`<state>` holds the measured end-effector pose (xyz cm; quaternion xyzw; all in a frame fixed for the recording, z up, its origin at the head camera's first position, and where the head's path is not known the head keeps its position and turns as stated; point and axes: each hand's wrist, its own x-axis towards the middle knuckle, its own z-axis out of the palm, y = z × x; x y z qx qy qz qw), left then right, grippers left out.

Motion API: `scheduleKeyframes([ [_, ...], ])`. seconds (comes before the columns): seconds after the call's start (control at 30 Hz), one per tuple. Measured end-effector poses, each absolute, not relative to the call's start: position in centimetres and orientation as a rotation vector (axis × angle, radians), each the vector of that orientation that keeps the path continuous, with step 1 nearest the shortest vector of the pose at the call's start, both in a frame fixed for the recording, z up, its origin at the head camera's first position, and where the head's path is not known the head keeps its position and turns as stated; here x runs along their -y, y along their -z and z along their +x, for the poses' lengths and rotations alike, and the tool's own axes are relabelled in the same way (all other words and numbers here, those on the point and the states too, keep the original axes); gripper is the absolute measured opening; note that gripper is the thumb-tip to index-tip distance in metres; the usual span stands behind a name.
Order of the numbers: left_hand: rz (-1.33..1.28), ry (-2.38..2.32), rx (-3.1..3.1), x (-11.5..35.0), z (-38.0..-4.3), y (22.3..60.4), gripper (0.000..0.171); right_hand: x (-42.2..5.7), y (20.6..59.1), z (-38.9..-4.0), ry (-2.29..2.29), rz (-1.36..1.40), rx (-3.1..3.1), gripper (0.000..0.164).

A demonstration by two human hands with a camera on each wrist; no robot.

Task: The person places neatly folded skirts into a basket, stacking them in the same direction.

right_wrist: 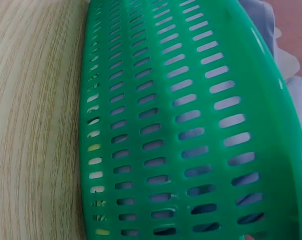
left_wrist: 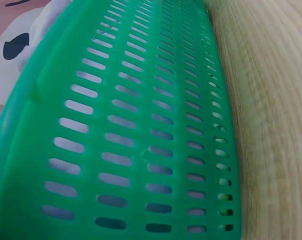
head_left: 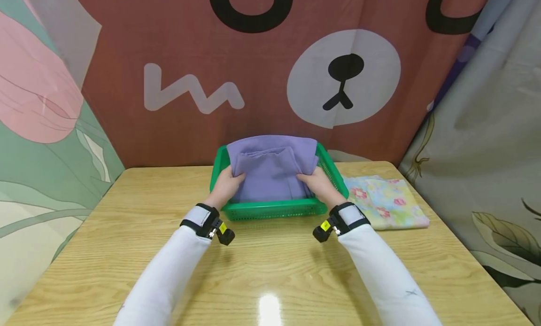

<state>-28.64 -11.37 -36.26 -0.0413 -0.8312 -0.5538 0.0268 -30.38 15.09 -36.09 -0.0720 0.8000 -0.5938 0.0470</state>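
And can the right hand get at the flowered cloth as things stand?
Probably yes: the flowered cloth lies on the table near the right hand, nothing on top, though that hand grips the purple cloth and should release it first.

Slotted green basket [right_wrist: 167, 111], pale wooden table [right_wrist: 36, 125] alongside, lavender cloth [right_wrist: 262, 19] beyond

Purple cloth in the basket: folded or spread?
Folded. In the head view the purple cloth shows overlapping layers, with a fold edge across its upper part. Cannot tell how many layers.
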Motion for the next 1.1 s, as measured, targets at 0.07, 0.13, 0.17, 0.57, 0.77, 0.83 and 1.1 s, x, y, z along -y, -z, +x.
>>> scheduleKeyframes([
  [0.07,-0.1,1.697,2.605,11.33,-28.74,36.25,0.046,-14.99,36.18,-30.54,1.755,-0.213,-2.466,0.058],
  [0.13,-0.073,1.678,2.644,11.32,-28.81,36.3,0.046,-14.89,36.31,-30.69,1.703,-0.218,-2.49,0.057],
  [0.17,-0.061,1.667,2.662,11.33,-28.84,36.33,0.046,-14.84,36.35,-30.74,1.679,-0.22,-2.5,0.056],
  [0.57,-0.065,1.661,2.718,11.22,-28.82,36.22,0.065,-14.73,36.4,-31.1,1.415,-0.216,-2.587,0.06],
  [0.77,-0.036,1.634,2.792,11.21,-28.94,36.19,0.077,-14.66,36.39,-31.12,1.29,-0.23,-2.625,0.063],
  [0.83,-0.029,1.615,2.812,11.24,-28.98,36.21,0.078,-14.61,36.32,-31.08,1.271,-0.231,-2.638,0.061],
  [1.1,-0.098,1.553,2.874,11.14,-29.03,36.61,0.07,-14.62,36.23,-31.13,1.175,-0.223,-2.685,0.057],
])
